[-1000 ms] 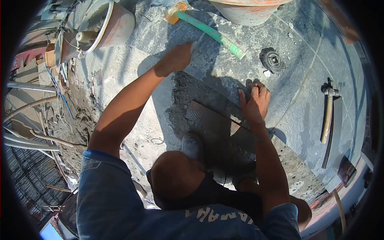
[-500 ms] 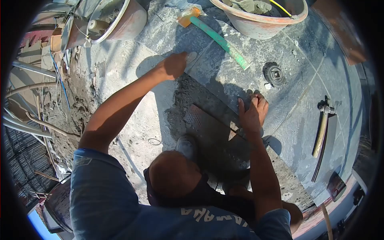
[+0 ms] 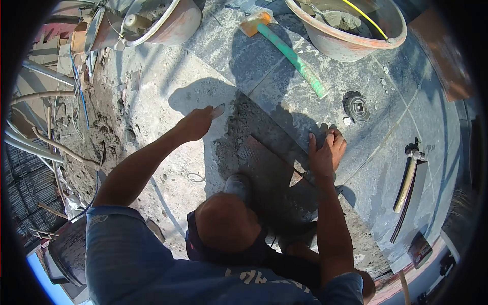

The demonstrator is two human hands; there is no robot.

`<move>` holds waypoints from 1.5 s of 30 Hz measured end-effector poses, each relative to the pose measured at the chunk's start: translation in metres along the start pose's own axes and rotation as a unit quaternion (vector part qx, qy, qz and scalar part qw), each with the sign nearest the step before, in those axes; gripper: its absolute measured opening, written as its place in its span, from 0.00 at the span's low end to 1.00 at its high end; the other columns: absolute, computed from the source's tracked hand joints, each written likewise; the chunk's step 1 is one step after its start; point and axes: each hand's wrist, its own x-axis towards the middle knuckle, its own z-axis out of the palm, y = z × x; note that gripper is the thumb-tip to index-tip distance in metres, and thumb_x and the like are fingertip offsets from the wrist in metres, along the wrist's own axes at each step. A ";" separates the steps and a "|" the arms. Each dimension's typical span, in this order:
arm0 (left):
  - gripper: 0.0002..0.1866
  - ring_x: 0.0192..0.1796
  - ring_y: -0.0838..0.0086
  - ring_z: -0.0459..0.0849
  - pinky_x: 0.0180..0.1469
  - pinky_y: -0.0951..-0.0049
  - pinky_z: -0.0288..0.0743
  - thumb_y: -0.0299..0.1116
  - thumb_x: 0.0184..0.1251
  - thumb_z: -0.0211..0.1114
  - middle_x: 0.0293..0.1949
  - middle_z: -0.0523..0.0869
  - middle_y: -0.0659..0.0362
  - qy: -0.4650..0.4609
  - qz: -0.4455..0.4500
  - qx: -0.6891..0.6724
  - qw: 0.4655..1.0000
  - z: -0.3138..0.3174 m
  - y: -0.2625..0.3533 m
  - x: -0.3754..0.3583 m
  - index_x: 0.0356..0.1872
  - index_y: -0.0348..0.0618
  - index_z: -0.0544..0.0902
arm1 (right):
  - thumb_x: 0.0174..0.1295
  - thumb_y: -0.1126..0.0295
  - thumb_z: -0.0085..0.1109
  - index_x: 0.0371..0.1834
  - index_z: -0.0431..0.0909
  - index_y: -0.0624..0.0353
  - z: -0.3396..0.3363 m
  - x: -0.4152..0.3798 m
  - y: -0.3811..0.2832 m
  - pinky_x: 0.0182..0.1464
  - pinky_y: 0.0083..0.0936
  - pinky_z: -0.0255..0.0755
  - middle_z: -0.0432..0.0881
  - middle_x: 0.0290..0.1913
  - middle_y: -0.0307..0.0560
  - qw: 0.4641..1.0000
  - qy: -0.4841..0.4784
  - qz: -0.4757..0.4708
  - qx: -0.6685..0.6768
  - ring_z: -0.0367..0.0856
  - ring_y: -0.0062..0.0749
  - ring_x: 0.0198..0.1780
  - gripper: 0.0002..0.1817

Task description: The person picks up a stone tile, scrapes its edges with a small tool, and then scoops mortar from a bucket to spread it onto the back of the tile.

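Observation:
My left hand (image 3: 197, 123) is closed around a small tool with a pale, flat blade (image 3: 218, 111), probably a scraper. It is over the pale rough concrete (image 3: 175, 152), left of a damp mortar patch (image 3: 248, 114). My right hand (image 3: 328, 156) rests on the grey floor tile (image 3: 351, 147) near its edge, thumb apart from the fingers, with nothing visible in it. Between my arms lies a dark cut tile piece (image 3: 262, 157) with a textured face, partly in shadow. A mallet with a green handle (image 3: 295, 61) and an orange head lies on the tiles ahead.
A round drain (image 3: 358, 108) is set beyond my right hand. On the right lie a hammer (image 3: 408, 178) and a dark strip. Mortar buckets (image 3: 351, 48) (image 3: 180, 25) stand at the back. Pipes and sticks (image 3: 48, 73) crowd the left. My shoe (image 3: 237, 185) is beside the cut tile.
My left hand has drawn back from the tile corner, down and left onto the concrete, with its tool. My right hand stays at the tile edge. The view has shifted slightly.

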 end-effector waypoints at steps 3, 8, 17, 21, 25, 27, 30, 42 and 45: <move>0.12 0.39 0.39 0.81 0.42 0.46 0.73 0.31 0.69 0.51 0.31 0.81 0.36 0.106 0.089 -0.034 0.990 -0.010 0.044 0.027 0.50 0.36 0.70 | 0.57 0.60 0.66 0.48 0.75 0.65 0.001 -0.005 0.000 0.57 0.43 0.65 0.73 0.52 0.57 1.000 -0.019 0.006 -0.002 0.69 0.53 0.55 0.22; 0.12 0.36 0.42 0.83 0.37 0.51 0.76 0.26 0.65 0.54 0.28 0.82 0.38 0.151 0.145 -0.030 0.977 0.000 0.063 0.087 0.48 0.32 0.71 | 0.57 0.59 0.66 0.47 0.76 0.65 0.006 -0.003 0.003 0.58 0.43 0.65 0.73 0.52 0.57 1.000 -0.013 0.004 -0.006 0.69 0.52 0.55 0.22; 0.12 0.41 0.44 0.83 0.42 0.51 0.75 0.25 0.64 0.53 0.36 0.84 0.40 -0.256 0.100 0.202 0.940 0.062 -0.032 0.008 0.47 0.33 0.73 | 0.55 0.61 0.68 0.46 0.76 0.64 0.010 0.002 -0.003 0.56 0.42 0.66 0.73 0.51 0.56 1.000 0.010 -0.004 -0.024 0.69 0.52 0.55 0.21; 0.11 0.39 0.41 0.81 0.40 0.47 0.72 0.30 0.69 0.51 0.32 0.82 0.38 0.043 0.068 -0.053 0.995 0.014 0.008 0.004 0.45 0.32 0.71 | 0.54 0.60 0.69 0.46 0.76 0.64 0.010 -0.005 0.001 0.56 0.43 0.66 0.73 0.51 0.57 0.999 -0.003 -0.010 -0.036 0.69 0.52 0.54 0.22; 0.13 0.36 0.40 0.82 0.40 0.46 0.72 0.30 0.70 0.50 0.30 0.82 0.36 0.151 0.117 -0.106 0.976 -0.004 0.054 0.051 0.48 0.32 0.71 | 0.54 0.60 0.69 0.46 0.76 0.64 0.011 -0.004 0.002 0.56 0.43 0.66 0.73 0.51 0.56 0.999 0.004 -0.007 -0.034 0.69 0.52 0.54 0.23; 0.13 0.37 0.41 0.83 0.40 0.46 0.73 0.29 0.69 0.50 0.30 0.82 0.35 0.158 0.124 -0.109 0.974 -0.005 0.067 0.069 0.49 0.31 0.71 | 0.53 0.60 0.69 0.46 0.76 0.64 0.010 -0.004 0.001 0.56 0.43 0.66 0.73 0.51 0.56 0.999 0.006 -0.010 -0.036 0.69 0.52 0.54 0.23; 0.13 0.37 0.41 0.84 0.41 0.47 0.76 0.27 0.68 0.50 0.31 0.82 0.33 0.180 0.135 -0.081 0.971 0.007 0.074 0.085 0.49 0.31 0.71 | 0.53 0.60 0.70 0.46 0.76 0.63 0.012 -0.003 0.003 0.56 0.43 0.66 0.73 0.51 0.55 0.999 0.015 -0.014 -0.031 0.69 0.52 0.54 0.23; 0.06 0.46 0.50 0.84 0.45 0.54 0.78 0.21 0.57 0.56 0.38 0.85 0.41 -0.238 0.117 0.245 0.933 0.050 0.004 0.013 0.34 0.32 0.79 | 0.52 0.58 0.70 0.48 0.76 0.61 0.010 -0.008 0.004 0.57 0.43 0.66 0.74 0.52 0.55 1.000 0.015 -0.006 -0.020 0.69 0.51 0.54 0.25; 0.08 0.36 0.46 0.84 0.39 0.53 0.76 0.27 0.65 0.54 0.30 0.83 0.42 -0.041 0.116 0.085 0.989 0.037 -0.009 -0.028 0.42 0.34 0.72 | 0.55 0.56 0.67 0.47 0.78 0.61 0.008 -0.009 0.010 0.58 0.42 0.65 0.73 0.52 0.52 1.000 0.008 0.013 0.020 0.69 0.50 0.54 0.22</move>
